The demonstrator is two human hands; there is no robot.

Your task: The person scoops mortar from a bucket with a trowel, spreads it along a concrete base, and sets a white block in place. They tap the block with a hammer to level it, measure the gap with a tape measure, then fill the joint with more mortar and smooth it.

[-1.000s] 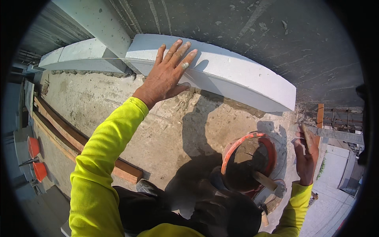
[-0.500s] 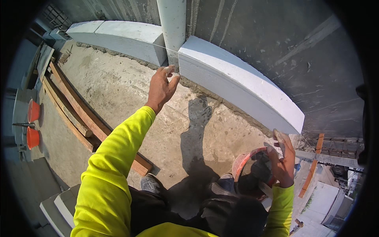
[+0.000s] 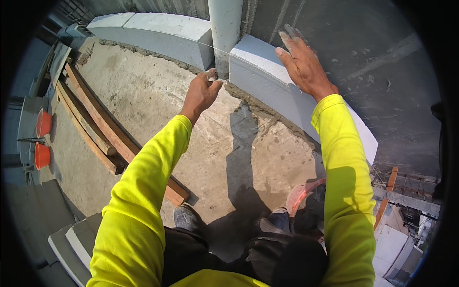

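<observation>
My left hand (image 3: 202, 95) is closed in a pinch low beside the near end of the right white block (image 3: 267, 79), close to the foot of a round pipe (image 3: 224, 33). What its fingertips hold, if anything, is too small to make out. With fingers stretched out, my right hand (image 3: 303, 64) is over the top of that same block; whether it touches cannot be told. The block sits on a bed of grey mortar (image 3: 258, 109) along the wall. Left of the pipe, another white block (image 3: 167, 40) continues the row. A thin line crosses the gap between the blocks.
Wooden beams (image 3: 103, 122) lie on the concrete floor (image 3: 158, 95) at left, with two orange buckets (image 3: 43, 123) beyond. A red bucket (image 3: 299, 196) stands by my right foot, partly hidden by my sleeve. Light slabs (image 3: 79, 244) are stacked at lower left.
My right hand has moved up from above the red bucket to the top of the right block. My left hand stays pinched near the pipe; the view has shifted slightly.
</observation>
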